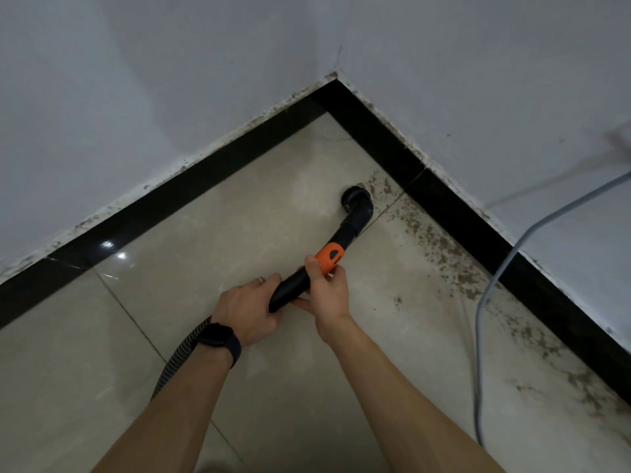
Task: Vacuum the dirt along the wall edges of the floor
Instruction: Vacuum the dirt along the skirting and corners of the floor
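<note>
A black vacuum wand point(345, 230) with an orange collar point(329, 257) points toward the room corner. Its round brush head point(355, 196) rests on the beige floor tile close to the right-hand skirting. My left hand point(247, 307) grips the rear end of the wand where the ribbed hose point(181, 356) joins. My right hand point(327, 288) grips the wand just behind the orange collar. Brown dirt point(440, 247) lies scattered along the right wall edge, from beside the brush head back toward me.
Black skirting point(191, 186) runs along both white walls and meets at the corner point(336, 85). A grey cable point(481, 312) hangs down the right wall and trails over the floor. Beige tiles point(218, 233) to the left look free of dirt.
</note>
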Demonstrator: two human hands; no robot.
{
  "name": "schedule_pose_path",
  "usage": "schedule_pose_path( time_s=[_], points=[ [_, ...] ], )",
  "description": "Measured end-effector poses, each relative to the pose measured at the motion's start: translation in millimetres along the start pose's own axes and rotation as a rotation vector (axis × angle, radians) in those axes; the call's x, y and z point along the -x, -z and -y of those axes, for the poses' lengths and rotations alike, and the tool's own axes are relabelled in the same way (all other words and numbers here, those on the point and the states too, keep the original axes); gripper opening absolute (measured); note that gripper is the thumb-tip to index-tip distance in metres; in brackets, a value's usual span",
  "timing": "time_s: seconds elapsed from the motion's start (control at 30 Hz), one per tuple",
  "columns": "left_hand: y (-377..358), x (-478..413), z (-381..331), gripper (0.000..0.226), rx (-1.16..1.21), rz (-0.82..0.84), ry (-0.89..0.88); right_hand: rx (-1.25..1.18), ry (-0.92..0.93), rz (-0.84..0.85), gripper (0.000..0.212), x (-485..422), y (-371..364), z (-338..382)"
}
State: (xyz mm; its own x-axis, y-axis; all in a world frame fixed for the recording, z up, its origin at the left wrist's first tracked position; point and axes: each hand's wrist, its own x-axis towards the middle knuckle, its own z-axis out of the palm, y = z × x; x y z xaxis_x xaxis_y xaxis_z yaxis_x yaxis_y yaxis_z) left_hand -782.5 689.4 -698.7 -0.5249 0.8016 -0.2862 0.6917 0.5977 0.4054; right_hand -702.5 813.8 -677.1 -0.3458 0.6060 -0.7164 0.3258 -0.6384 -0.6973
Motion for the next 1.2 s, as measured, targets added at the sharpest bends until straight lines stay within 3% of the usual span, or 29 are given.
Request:
schedule_pose_path(
  time_s=[0.83,1.2],
  points=[
    [-8,-24,8,0.040,0.024,-0.171,-0.151,0.052,0.049,-0.057,0.033,-20,-4,12],
    [-4,-45,3,0.035,0.061,-0.153,-0.180,0.022,0.035,-0.093,0.036,-30,3,24]
  ],
)
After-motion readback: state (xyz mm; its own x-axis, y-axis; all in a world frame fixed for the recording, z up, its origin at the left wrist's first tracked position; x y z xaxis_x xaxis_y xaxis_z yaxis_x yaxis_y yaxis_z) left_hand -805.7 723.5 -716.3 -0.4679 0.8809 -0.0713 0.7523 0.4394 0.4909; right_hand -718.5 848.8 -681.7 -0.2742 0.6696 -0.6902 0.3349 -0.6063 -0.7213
